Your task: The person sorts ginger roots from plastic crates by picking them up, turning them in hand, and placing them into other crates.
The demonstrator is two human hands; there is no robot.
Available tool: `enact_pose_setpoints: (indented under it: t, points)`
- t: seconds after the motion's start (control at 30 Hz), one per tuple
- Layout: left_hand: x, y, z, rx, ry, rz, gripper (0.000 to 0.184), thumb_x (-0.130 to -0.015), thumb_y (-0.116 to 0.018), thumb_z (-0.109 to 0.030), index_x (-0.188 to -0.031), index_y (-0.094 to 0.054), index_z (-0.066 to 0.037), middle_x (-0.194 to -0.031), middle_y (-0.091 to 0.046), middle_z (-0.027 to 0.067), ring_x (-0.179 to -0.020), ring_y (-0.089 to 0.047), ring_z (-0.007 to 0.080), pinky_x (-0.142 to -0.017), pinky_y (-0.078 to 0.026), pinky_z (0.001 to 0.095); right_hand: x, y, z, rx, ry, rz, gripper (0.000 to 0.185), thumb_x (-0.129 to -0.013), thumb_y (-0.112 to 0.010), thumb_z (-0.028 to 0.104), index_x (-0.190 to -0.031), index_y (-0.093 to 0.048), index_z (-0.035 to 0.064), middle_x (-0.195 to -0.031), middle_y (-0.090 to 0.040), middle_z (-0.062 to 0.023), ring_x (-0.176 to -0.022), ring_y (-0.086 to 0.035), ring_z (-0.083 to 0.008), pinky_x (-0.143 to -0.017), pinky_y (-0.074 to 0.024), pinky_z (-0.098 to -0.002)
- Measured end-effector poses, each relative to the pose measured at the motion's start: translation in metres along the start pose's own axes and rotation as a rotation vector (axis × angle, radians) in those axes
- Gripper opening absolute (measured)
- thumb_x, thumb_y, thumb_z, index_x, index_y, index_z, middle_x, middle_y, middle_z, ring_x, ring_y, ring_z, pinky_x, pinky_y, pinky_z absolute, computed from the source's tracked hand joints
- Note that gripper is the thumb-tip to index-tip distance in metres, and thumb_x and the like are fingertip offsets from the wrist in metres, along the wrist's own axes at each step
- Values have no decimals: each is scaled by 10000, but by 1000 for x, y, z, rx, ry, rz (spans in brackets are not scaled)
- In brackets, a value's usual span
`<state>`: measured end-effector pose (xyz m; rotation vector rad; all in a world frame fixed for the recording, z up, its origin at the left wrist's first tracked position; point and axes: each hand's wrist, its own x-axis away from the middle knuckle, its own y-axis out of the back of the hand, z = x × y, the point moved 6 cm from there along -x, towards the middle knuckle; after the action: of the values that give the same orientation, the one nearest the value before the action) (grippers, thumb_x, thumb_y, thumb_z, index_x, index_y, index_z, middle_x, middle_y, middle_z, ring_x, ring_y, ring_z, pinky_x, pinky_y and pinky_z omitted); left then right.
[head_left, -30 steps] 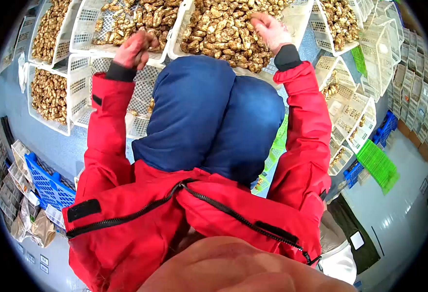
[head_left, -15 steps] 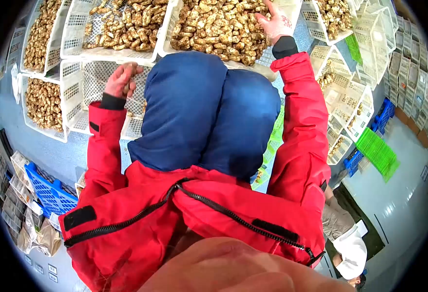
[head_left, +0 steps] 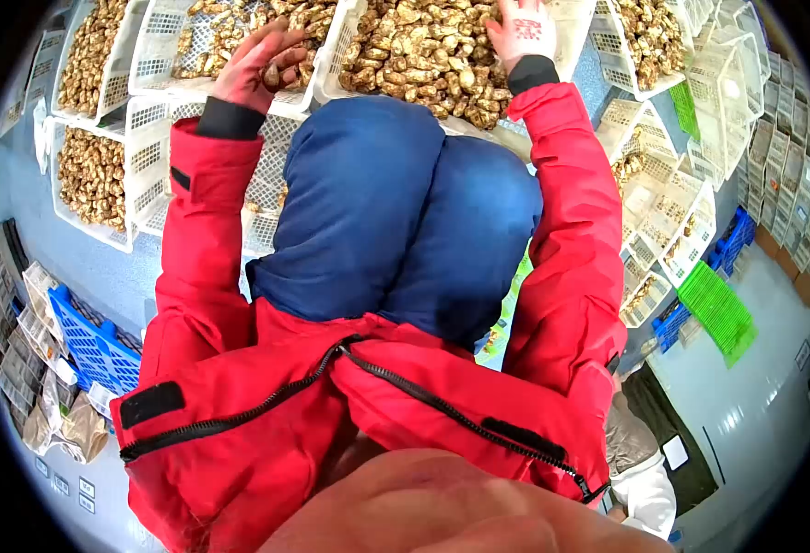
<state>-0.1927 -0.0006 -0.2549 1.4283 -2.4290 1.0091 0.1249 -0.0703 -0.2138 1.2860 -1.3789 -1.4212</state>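
Brown knobbly root-like pieces (head_left: 423,60) fill a white crate (head_left: 331,78) in front of my knees. My right hand (head_left: 523,32) rests at the right edge of that heap, back of the hand up with a reddish mark on it, fingers apart. At the near edge of the crate to the left (head_left: 151,60), my left hand (head_left: 262,66) has its fingers spread and curved, with a brown piece (head_left: 280,76) by the palm. Whether the hand grips that piece is hard to tell.
A lower white crate (head_left: 147,175) stands below my left hand. More filled crates stand at the left (head_left: 91,180) and right (head_left: 649,41). Blue crates (head_left: 96,346), a green mat (head_left: 718,313) and another person (head_left: 640,461) are farther off.
My left hand dropped over the lower crate, then moved back up to the upper left crate, its fingers now spread. My right hand has shifted farther up along the heap.
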Motion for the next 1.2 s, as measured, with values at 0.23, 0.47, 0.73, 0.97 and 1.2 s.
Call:
enact_pose_setpoints:
  t: [0.23, 0.47, 0.73, 0.97, 1.2]
  points:
    - [15, 3, 11, 290, 37, 5, 433, -841, -454, -11, -1268, -383, -27, -1259, -446, 138, -1139, -462, 228, -946, -388, 344, 29, -23, 81, -241, 928, 122, 451, -727, -620, 349, -1146, -495, 238, -1232, -436, -56, -1157, -406, -245, -892, -381, -397]
    - [12, 5, 11, 271, 47, -42, 404, -833, -432, 6, -1235, -412, -24, -1276, -428, 158, -1155, -445, 257, -941, -392, 358, -34, -28, -8, -16, 198, 137, 374, -690, -566, 174, -1064, -561, 159, -1115, -479, -134, -1039, -449, -304, -877, -378, -417]
    - [8, -12, 12, 286, -26, 108, 447, -844, -453, -9, -1274, -335, 9, -1310, -368, 191, -1230, -365, 291, -1028, -312, 383, 56, -34, 18, -323, 612, 168, 368, -707, -623, 340, -1031, -551, 181, -1010, -533, -90, -1025, -486, -273, -838, -429, -391]
    - [7, -25, 10, 226, 16, 125, 400, -837, -434, 0, -1229, -356, 20, -1282, -389, 198, -1207, -391, 302, -1007, -335, 379, 21, -70, -41, -180, 173, 19, 308, -723, -617, 250, -1021, -585, 178, -1030, -545, -95, -1001, -494, -295, -828, -413, -408]
    - [-5, -31, 25, 494, 131, 187, 422, -887, -447, -103, -1288, -353, -11, -1275, -416, 176, -1181, -421, 271, -992, -353, 369, 52, -46, 89, -636, 716, 291, 380, -758, -599, 276, -1101, -539, 122, -1032, -552, -79, -969, -525, -253, -812, -439, -336]
